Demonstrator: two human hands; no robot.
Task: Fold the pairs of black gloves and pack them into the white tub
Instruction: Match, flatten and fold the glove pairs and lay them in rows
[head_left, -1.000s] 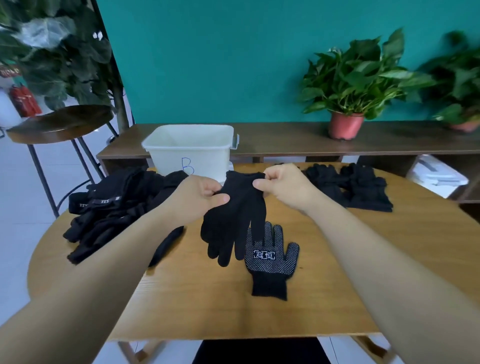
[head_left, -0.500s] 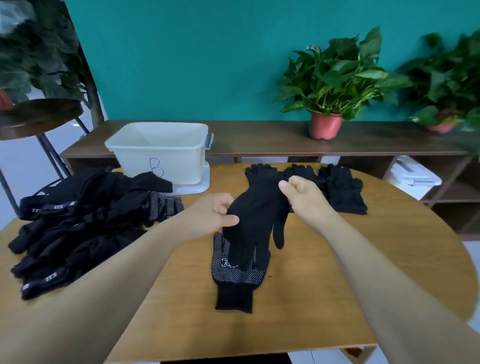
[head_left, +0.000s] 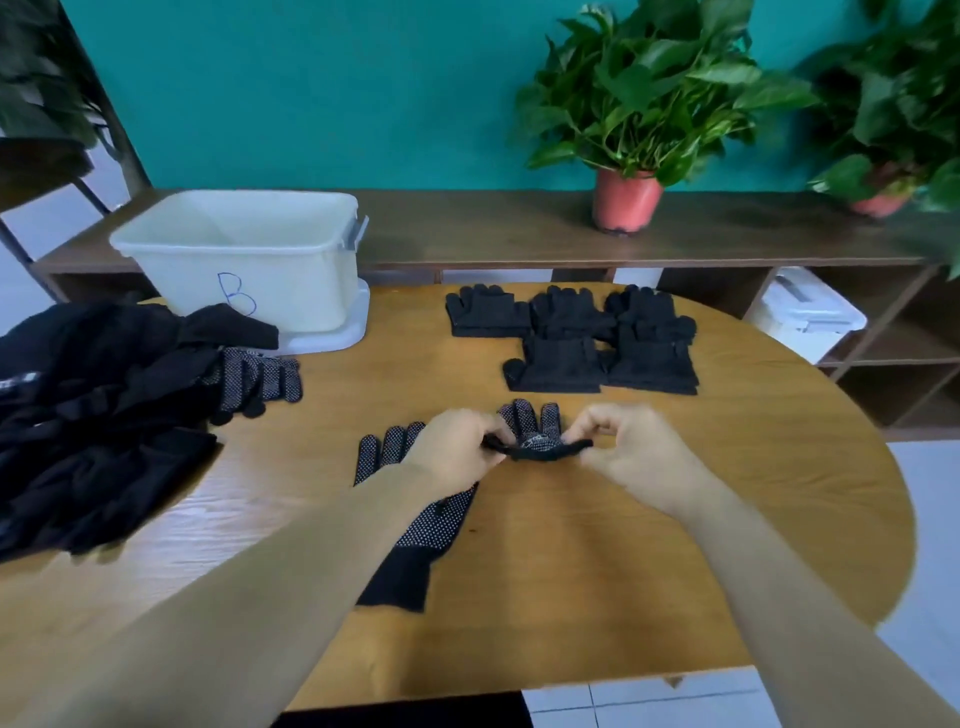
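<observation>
Between the left hand (head_left: 457, 451) and right hand (head_left: 631, 453), each pinching one end, stretches a black glove (head_left: 535, 431).

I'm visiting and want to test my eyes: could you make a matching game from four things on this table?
Things: 1 white tub; 2 folded gloves; 3 loose glove pile; 4 held glove.
Places or states: a pinched between left hand and right hand; b heaped at the left side of the table; c marked with a blue B; d laid in rows right of the tub.
Pairs: 1-c, 2-d, 3-b, 4-a.
</observation>
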